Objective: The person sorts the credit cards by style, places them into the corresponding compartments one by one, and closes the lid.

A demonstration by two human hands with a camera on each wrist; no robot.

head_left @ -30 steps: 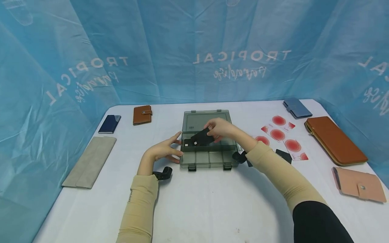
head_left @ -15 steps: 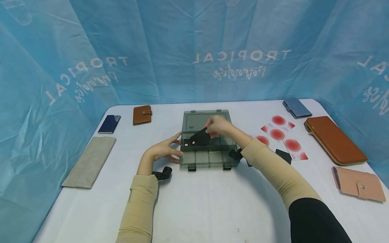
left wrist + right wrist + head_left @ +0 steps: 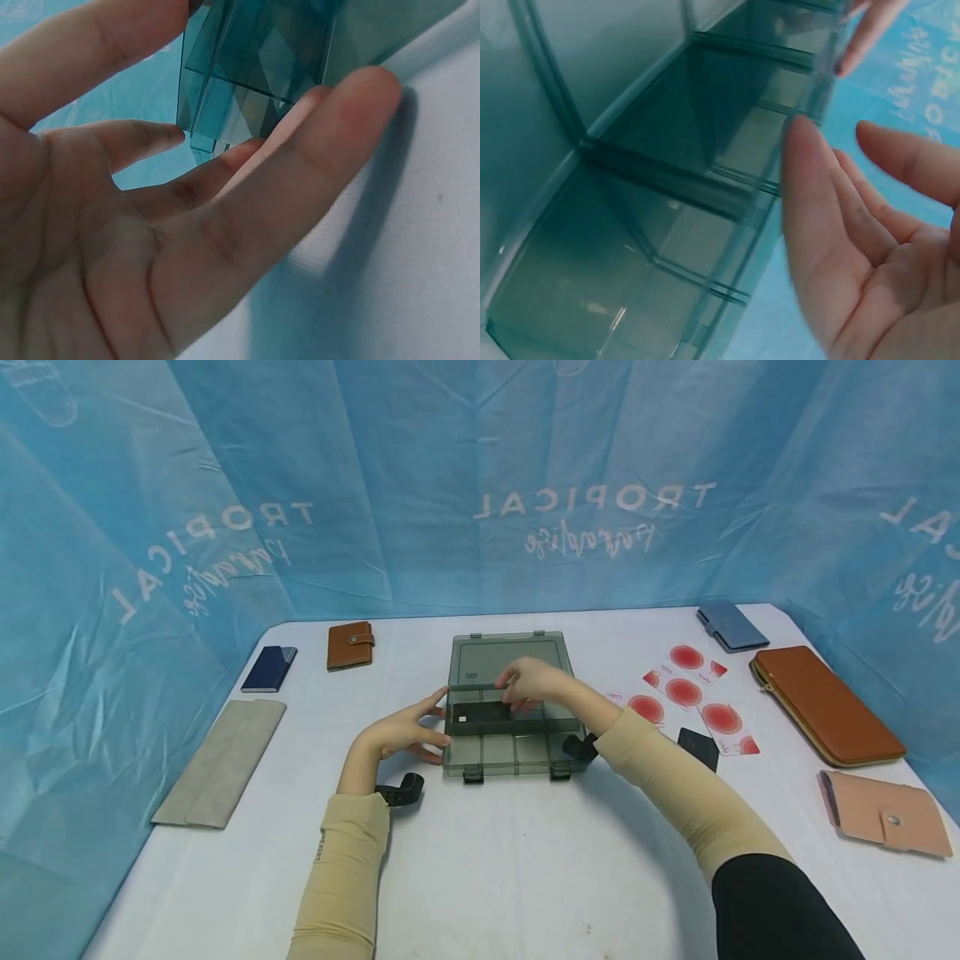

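A translucent grey-green compartment box lies in the middle of the table with its lid folded back. Flat in its back row of compartments are black cards, one showing a small white square. My right hand hovers over their right end; in the right wrist view its thumb and fingers stand apart with nothing between them. Beside the box's left wall, my left hand is spread, fingertips right at the side. The left wrist view shows its fingers extended and loosely bent.
Red-and-white cards and a black card lie right of the box. A blue wallet, brown zip wallet and pink wallet line the right side. Leftward are a brown wallet, navy holder and grey sleeve.
The black card in my right hand has gone down from a tilted position to flat in the back compartment, and the fingers have released it. My left hand has stayed in place.
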